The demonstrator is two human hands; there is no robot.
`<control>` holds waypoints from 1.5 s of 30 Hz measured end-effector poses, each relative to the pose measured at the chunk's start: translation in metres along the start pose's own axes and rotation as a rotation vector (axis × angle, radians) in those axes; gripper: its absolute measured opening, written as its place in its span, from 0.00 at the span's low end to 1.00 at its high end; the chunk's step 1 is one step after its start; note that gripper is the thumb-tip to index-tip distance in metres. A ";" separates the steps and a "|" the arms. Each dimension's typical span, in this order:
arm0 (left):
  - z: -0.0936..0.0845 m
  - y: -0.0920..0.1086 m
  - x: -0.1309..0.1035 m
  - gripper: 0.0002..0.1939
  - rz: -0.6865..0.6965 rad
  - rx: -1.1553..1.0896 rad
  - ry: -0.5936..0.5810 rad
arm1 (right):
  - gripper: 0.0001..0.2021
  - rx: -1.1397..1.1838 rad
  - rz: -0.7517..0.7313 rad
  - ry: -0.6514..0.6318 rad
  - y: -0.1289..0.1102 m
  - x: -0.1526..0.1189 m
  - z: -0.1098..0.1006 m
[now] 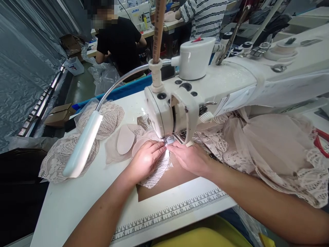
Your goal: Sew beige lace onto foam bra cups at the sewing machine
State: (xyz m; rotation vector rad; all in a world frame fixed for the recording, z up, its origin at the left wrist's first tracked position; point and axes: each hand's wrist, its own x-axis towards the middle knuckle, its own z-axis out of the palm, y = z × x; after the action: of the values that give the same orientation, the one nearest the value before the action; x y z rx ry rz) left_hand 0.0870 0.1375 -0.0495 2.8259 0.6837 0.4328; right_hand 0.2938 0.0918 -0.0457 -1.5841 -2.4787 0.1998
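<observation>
A white sewing machine [164,113] stands over pale pink lace fabric [156,173] at its needle. My left hand [147,159] lies on that lace just left of the presser foot, its fingers closed together on the fabric. From the right, my right hand [191,158] reaches the same spot, with its fingertips pinched on the fabric edge near the foot. The fingertips of both hands almost meet. A smooth beige cup pad [125,139] rests on sheer fabric beside my left hand. The needle point is hidden.
Stacked lace cups [68,157] lie at the left under a lamp [84,144] on a bendable neck. Bunched lace and mesh garments [277,144] fill the right, near red scissor handles [321,140]. A printed ruler [169,216] runs along the table's front. Two people work behind.
</observation>
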 end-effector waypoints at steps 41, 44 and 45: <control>-0.004 -0.005 -0.006 0.19 0.090 0.178 -0.069 | 0.13 -0.031 -0.096 0.060 0.000 -0.002 0.001; -0.003 0.006 -0.001 0.17 0.011 0.196 -0.062 | 0.13 -0.041 -0.069 0.054 -0.001 -0.002 0.000; -0.003 0.009 0.000 0.17 -0.015 0.204 -0.059 | 0.13 -0.046 -0.062 0.055 -0.001 -0.002 -0.001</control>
State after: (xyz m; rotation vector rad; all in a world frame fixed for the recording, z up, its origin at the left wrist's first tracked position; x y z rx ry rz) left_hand 0.0900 0.1302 -0.0441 3.0070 0.7780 0.2908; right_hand 0.2937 0.0898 -0.0448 -1.5065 -2.5029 0.0891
